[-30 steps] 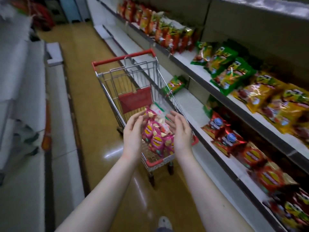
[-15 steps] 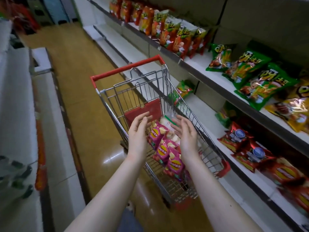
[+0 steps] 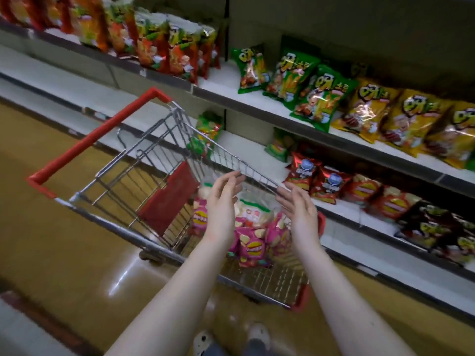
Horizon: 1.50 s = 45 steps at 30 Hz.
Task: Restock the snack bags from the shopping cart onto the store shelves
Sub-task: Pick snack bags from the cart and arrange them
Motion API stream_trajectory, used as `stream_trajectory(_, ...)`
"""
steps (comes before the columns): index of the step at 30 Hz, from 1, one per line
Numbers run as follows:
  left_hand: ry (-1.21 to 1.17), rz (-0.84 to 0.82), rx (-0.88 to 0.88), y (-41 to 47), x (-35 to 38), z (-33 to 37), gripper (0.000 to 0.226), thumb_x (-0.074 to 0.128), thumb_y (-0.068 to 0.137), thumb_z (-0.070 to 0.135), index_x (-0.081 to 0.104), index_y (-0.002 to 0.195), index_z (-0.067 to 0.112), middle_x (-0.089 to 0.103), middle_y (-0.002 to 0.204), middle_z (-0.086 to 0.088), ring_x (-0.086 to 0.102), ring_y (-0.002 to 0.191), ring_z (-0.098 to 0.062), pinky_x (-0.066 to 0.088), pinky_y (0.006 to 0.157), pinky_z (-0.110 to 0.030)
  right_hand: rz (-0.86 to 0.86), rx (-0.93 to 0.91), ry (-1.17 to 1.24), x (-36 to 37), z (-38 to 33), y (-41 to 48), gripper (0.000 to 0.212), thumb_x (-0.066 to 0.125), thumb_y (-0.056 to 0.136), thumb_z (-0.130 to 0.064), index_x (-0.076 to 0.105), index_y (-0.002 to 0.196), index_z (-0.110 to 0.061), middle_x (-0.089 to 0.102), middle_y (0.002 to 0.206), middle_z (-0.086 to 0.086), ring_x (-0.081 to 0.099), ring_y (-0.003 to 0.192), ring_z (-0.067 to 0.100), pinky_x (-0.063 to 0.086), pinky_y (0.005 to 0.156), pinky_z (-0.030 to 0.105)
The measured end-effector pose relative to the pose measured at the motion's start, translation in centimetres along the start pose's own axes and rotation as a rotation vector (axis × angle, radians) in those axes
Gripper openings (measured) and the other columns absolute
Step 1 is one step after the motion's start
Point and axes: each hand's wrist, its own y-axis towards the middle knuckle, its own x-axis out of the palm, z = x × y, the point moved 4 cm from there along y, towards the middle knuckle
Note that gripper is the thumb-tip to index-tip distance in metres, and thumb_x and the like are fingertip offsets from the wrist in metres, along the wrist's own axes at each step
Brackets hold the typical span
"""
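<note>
Across the top and right of the view, from 11 o'clock round to 4 o'clock, the store shelves (image 3: pixel 257 104) run in two white tiers. The upper tier carries red-orange bags (image 3: pixel 177 55) at 11 o'clock, green bags (image 3: pixel 290 75) at 1 o'clock and yellow bags (image 3: pixel 411 119) at 2 o'clock. The lower tier holds red bags (image 3: pixel 331 183) at 3 o'clock, with darker ones beyond them toward 4 o'clock.

Just beside the lower tier, at the centre, stands the shopping cart (image 3: pixel 154 155). Its red handle (image 3: pixel 95 140) points out toward 9 o'clock, and a red flap (image 3: pixel 167 199) hangs inside the basket. The snack bags lie heaped in the basket: pink bags (image 3: pixel 253 249) underneath and a clear bag (image 3: pixel 253 211) of pale pieces on top.

The person's bare arms reach in from 6 o'clock. The left hand (image 3: pixel 222 199) and right hand (image 3: pixel 298 204) are both released, fingers straight and palms facing each other. They sit on either side of the clear bag and grasp nothing. Whether they touch it cannot be told.
</note>
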Motion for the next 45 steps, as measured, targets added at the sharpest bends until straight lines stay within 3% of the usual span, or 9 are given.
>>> stream_trajectory(10, 0.119, -0.068, 0.003, 0.8, 3.5, -1.3, 0.02, 0.047, 0.099, 0.019, 0.065, 0.108, 0.017, 0.069, 0.113, 0.0, 0.062, 0.109, -0.016, 0.047, 0.095, -0.032, 0.017, 0.023, 0.008, -3.4, 2.4, 3.3, 0.03, 0.036, 0.103, -0.022, 0.055, 0.123, -0.012, 0.064, 0.112, 0.002, 0.063, 0.101, 0.011, 0.048, 0.086, 0.018)
stream_trajectory(15, 0.163, -0.057, -0.068, 2.6, 3.8, -4.8, 0.012, 0.057, 0.094, 0.019, 0.066, 0.097, 0.026, 0.067, 0.112, 0.001, 0.062, 0.109, -0.022, 0.047, 0.091, -0.039, 0.031, 0.071, -0.046, -4.4, 5.7, 5.3, 0.024, 0.036, 0.102, -0.022, 0.055, 0.118, -0.018, 0.063, 0.109, -0.005, 0.061, 0.098, 0.003, 0.047, 0.074, 0.006)
stream_trajectory(18, 0.254, -0.131, -0.165, 3.4, 3.5, -8.4, 0.016, 0.063, 0.09, 0.025, 0.065, 0.106, 0.027, 0.063, 0.117, 0.002, 0.058, 0.112, -0.02, 0.049, 0.091, -0.038, 0.075, 0.124, -0.084, -4.4, 8.8, 6.5, 0.023, 0.038, 0.102, -0.024, 0.056, 0.116, -0.021, 0.064, 0.11, -0.006, 0.062, 0.1, 0.007, 0.049, 0.087, 0.02)
stream_trajectory(22, 0.323, -0.218, -0.346, 5.6, 2.8, -14.5, 0.03, 0.062, 0.091, 0.02, 0.055, 0.12, 0.018, 0.057, 0.116, 0.004, 0.057, 0.092, -0.005, 0.047, 0.056, -0.011, 0.155, 0.228, -0.097, -4.0, 13.6, 8.5, 0.018, 0.043, 0.1, -0.023, 0.056, 0.098, -0.034, 0.064, 0.103, -0.008, 0.061, 0.1, 0.014, 0.047, 0.087, 0.028)
stream_trajectory(28, 0.49, -0.222, -0.624, 9.8, 0.4, -24.4, 0.059, 0.076, 0.079, 0.018, 0.045, 0.129, 0.011, 0.059, 0.124, -0.006, 0.054, 0.118, -0.026, 0.043, 0.104, -0.047, 0.26, 0.305, -0.227, -4.0, 20.2, 11.1, 0.018, 0.047, 0.099, -0.022, 0.06, 0.111, -0.023, 0.058, 0.117, -0.001, 0.056, 0.101, 0.015, 0.047, 0.09, 0.036)
stream_trajectory(32, 0.674, -0.247, -0.752, 11.8, -2.1, -31.1, 0.055, 0.078, 0.074, 0.016, 0.047, 0.119, 0.013, 0.061, 0.114, -0.004, 0.058, 0.111, -0.024, 0.049, 0.097, -0.043, 0.259, 0.393, -0.286, -3.9, 25.0, 12.8, 0.018, 0.053, 0.095, -0.029, 0.057, 0.113, -0.027, 0.058, 0.122, 0.007, 0.062, 0.094, 0.018, 0.056, 0.069, 0.028)
stream_trajectory(35, 0.702, -0.27, -0.893, 12.4, -2.6, -34.4, 0.07, 0.082, 0.07, 0.008, 0.04, 0.127, 0.007, 0.057, 0.119, -0.007, 0.053, 0.118, -0.025, 0.043, 0.103, -0.036, 0.297, 0.427, -0.275, -4.1, 27.1, 13.5, 0.025, 0.053, 0.093, -0.04, 0.052, 0.117, -0.03, 0.059, 0.12, -0.002, 0.061, 0.102, 0.015, 0.054, 0.089, 0.041)
stream_trajectory(41, 0.713, -0.27, -0.904, 11.4, -2.1, -39.1, 0.102, 0.09, 0.062, 0.016, 0.028, 0.144, 0.012, 0.053, 0.133, -0.008, 0.049, 0.126, -0.029, 0.04, 0.107, -0.039, 0.398, 0.46, -0.261, -5.6, 29.6, 14.4, 0.033, 0.047, 0.099, -0.027, 0.046, 0.132, -0.024, 0.053, 0.107, -0.011, 0.056, 0.084, -0.001, 0.047, 0.064, 0.011)
stream_trajectory(45, 0.709, -0.319, -0.833, 11.7, -1.3, -40.1, 0.081, 0.092, 0.057, 0.024, 0.048, 0.126, 0.025, 0.064, 0.117, 0.0, 0.059, 0.114, -0.025, 0.05, 0.098, -0.043, 0.405, 0.503, -0.317, -6.6, 30.0, 15.8, 0.041, 0.028, 0.103, -0.012, 0.045, 0.139, -0.025, 0.056, 0.092, -0.014, 0.06, 0.102, 0.033, 0.052, 0.082, 0.039)
